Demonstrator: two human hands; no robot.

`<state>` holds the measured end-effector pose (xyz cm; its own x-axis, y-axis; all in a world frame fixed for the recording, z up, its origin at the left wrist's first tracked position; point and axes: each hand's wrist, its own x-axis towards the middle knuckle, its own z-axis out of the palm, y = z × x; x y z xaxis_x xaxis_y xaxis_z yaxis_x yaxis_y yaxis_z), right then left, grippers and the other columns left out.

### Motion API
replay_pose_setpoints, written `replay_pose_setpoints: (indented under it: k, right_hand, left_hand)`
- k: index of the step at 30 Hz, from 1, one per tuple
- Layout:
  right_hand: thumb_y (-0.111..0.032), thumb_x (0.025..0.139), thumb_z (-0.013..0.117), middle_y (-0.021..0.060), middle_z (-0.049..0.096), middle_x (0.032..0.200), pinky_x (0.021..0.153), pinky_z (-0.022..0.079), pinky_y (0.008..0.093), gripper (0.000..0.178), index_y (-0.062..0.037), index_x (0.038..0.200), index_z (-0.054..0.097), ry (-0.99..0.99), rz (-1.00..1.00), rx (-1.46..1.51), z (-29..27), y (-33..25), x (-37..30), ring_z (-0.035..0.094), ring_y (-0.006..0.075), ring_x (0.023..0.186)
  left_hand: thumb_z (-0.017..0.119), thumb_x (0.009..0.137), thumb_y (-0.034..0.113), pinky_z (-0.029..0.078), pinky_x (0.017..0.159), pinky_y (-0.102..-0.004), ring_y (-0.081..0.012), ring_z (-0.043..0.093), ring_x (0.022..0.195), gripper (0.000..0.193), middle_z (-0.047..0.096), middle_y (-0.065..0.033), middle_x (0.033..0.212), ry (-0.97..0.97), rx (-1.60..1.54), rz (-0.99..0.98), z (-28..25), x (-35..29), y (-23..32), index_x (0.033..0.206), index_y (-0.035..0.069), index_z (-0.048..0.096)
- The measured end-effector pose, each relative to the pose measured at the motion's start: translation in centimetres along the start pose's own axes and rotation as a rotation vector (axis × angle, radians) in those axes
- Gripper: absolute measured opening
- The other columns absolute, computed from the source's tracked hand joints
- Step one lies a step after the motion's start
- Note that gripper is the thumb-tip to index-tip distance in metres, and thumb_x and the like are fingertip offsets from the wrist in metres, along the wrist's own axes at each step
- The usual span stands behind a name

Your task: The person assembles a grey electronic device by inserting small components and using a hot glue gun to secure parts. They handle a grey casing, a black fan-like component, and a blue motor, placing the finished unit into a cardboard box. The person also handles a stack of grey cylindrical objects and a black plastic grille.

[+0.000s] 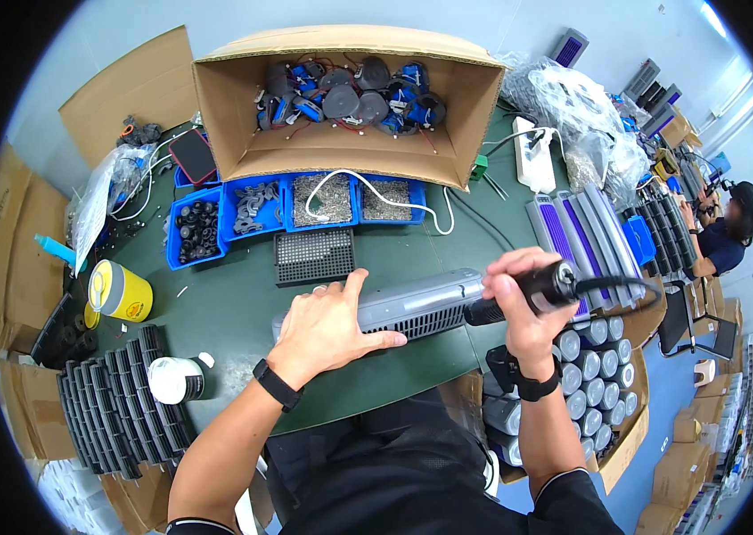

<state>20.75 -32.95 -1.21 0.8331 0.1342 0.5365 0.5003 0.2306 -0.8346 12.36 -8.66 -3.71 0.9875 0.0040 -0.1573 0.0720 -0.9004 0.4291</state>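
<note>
Now, from the head view, your left hand presses flat on the grey vented housing near the tabletop's front edge. Your right hand grips the black electric screwdriver at its right end: judged a fastening step, calling for a square bit.

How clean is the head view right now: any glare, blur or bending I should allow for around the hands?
Head view: even, bright lighting with soft shadows; left hand on the grey housing and right hand gripping the black power screwdriver are sharp at centre. Fisheye bends the cardboard box edges and table rim; corners are black. Mild glare on the plastic bags at upper right.
</note>
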Motion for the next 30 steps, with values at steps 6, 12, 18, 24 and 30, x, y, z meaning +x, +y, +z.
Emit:
replay_pose_setpoints:
  k: [6, 12, 18, 24, 30]
  right_hand:
    - [0.006, 0.088, 0.078, 0.0135, 0.072, 0.092, 0.066, 0.054, 0.0284, 0.019, 0.0006, 0.097, 0.062, 0.024, 0.09, 0.004, 0.5, 0.2, 0.7, 0.065, 0.0131, 0.073]
    - [0.006, 0.087, 0.079, 0.0146, 0.073, 0.092, 0.067, 0.054, 0.0282, 0.02, 0.0008, 0.097, 0.063, -0.018, 0.047, -0.051, 0.5, 0.3, 0.5, 0.066, 0.0131, 0.073]
    - [0.005, 0.086, 0.08, 0.016, 0.073, 0.091, 0.078, 0.058, 0.0348, 0.02, 0.0024, 0.098, 0.064, -0.061, 0.077, 0.045, 0.4, 0.1, 0.8, 0.074, 0.0274, 0.096]
    - [0.005, 0.087, 0.08, 0.019, 0.073, 0.092, 0.075, 0.059, 0.0357, 0.021, 0.0027, 0.099, 0.063, -0.075, 0.073, 0.045, -0.1, 0.8, 0.8, 0.075, 0.031, 0.101]
    - [0.006, 0.087, 0.078, 0.0222, 0.073, 0.093, 0.061, 0.059, 0.0297, 0.022, 0.0023, 0.101, 0.061, -0.047, 0.093, 0.106, -0.2, 0.6, 0.9, 0.075, 0.0313, 0.099]
  left_hand:
    - [0.073, 0.075, 0.085, 0.058, 0.089, -0.0533, -0.0434, 0.073, 0.104, 0.111, 0.074, -0.0269, 0.114, 0.0, 0.004, 0.005, 0.0, -0.1, -0.3, 0.146, 0.002, 0.051]
    - [0.071, 0.075, 0.086, 0.057, 0.09, -0.0548, -0.0439, 0.073, 0.105, 0.112, 0.073, -0.0273, 0.115, -0.013, -0.004, -0.002, 0.2, -0.1, -0.5, 0.145, 0.001, 0.051]
    - [0.071, 0.074, 0.087, 0.057, 0.092, -0.0552, -0.0441, 0.072, 0.108, 0.113, 0.072, -0.0278, 0.118, -0.028, -0.005, -0.015, -0.1, -0.1, -0.2, 0.146, 0.002, 0.052]
    - [0.072, 0.073, 0.087, 0.056, 0.093, -0.0551, -0.0442, 0.072, 0.109, 0.114, 0.072, -0.0275, 0.121, -0.032, -0.01, -0.027, 0.1, 0.0, -0.2, 0.147, 0.002, 0.051]
    - [0.072, 0.073, 0.087, 0.056, 0.093, -0.0551, -0.0435, 0.072, 0.109, 0.114, 0.072, -0.0269, 0.121, -0.028, -0.008, -0.028, 0.1, 0.0, -0.2, 0.147, 0.002, 0.051]
